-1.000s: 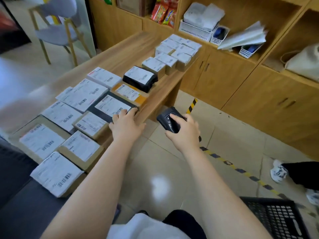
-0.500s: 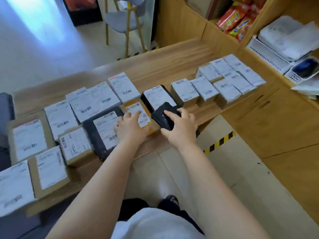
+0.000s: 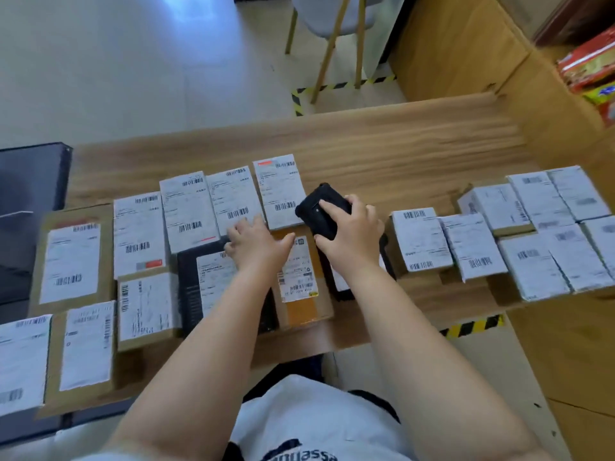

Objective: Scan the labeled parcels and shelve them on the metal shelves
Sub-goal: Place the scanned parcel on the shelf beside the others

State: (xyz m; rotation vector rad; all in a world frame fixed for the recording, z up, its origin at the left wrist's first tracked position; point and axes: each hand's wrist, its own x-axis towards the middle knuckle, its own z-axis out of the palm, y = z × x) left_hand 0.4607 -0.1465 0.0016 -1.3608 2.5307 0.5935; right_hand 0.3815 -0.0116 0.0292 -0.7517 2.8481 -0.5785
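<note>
On the long wooden table (image 3: pixel 382 151) labelled parcels lie in rows, each with its white label facing up. The person stands at the near edge and leans over the middle of the spread.

The right hand (image 3: pixel 354 237) grips a black handheld scanner (image 3: pixel 321 211), fingers curled round its body and the forefinger laid along its top face. The scanner is held over the far end of the orange parcel (image 3: pixel 301 287), its nose just beside the lower corner of the white parcel (image 3: pixel 279 191) in the back row.

The left hand (image 3: pixel 258 247) lies flat with straight, slightly spread fingers, pressing down where the black parcel (image 3: pixel 203 281) meets the orange one; its fingertips reach the edge of the white flat parcels behind. It holds nothing.

To the left sit brown cardboard boxes (image 3: pixel 71 261) with labels, and more at the near left corner. To the right, well apart from the hands, a cluster of small white-labelled boxes (image 3: pixel 532 234) stands packed side by side, touching one another.

Behind the table a chair (image 3: pixel 336 34) with yellow legs stands on the pale floor, with black-and-yellow tape (image 3: pixel 336 86) at its feet. At the right edge a wooden cabinet (image 3: pixel 466 44) carries bright snack packets (image 3: pixel 590 71). No metal shelves are in view.
</note>
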